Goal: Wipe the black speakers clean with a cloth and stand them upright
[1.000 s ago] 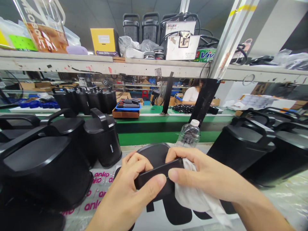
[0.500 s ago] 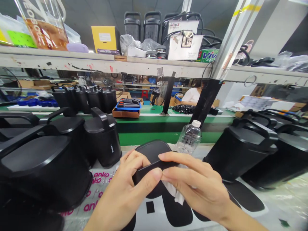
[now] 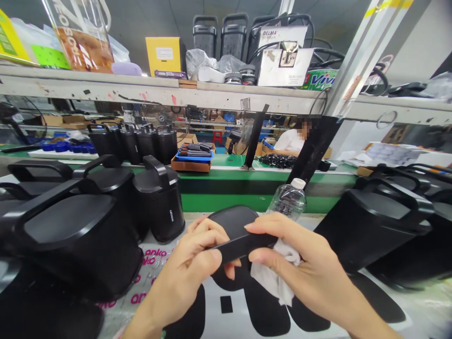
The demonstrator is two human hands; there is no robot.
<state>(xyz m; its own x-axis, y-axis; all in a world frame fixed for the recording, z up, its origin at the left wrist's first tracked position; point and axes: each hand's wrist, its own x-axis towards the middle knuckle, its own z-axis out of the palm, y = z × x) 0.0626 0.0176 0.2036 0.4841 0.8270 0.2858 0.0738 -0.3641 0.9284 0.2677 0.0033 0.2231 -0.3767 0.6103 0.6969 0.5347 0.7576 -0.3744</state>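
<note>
In front of me is a black case with a rounded top (image 3: 235,220) and a flat black carrying handle (image 3: 231,249) across it. My left hand (image 3: 189,263) is closed round the handle's left end, thumb in front and fingers behind. At the other end, my right hand (image 3: 303,259) grips the handle between thumb and forefinger. A crumpled white cloth (image 3: 271,278) hangs under my right palm; its hold there is partly hidden. Beneath lies a white sheet (image 3: 212,325) carrying rounded black pads (image 3: 266,313) and a small black square (image 3: 226,304).
Similar black cases with handles stand at left (image 3: 81,235) and right (image 3: 367,226). A clear plastic bottle (image 3: 287,197) is behind my right hand. A shelf edge (image 3: 212,96) crosses above. Beyond the green conveyor (image 3: 219,203), a person (image 3: 287,140) in white is visible.
My right hand has shifted right along the handle, away from my left thumb. More of the handle's face and the white cloth now shows. The view has swung slightly left.
</note>
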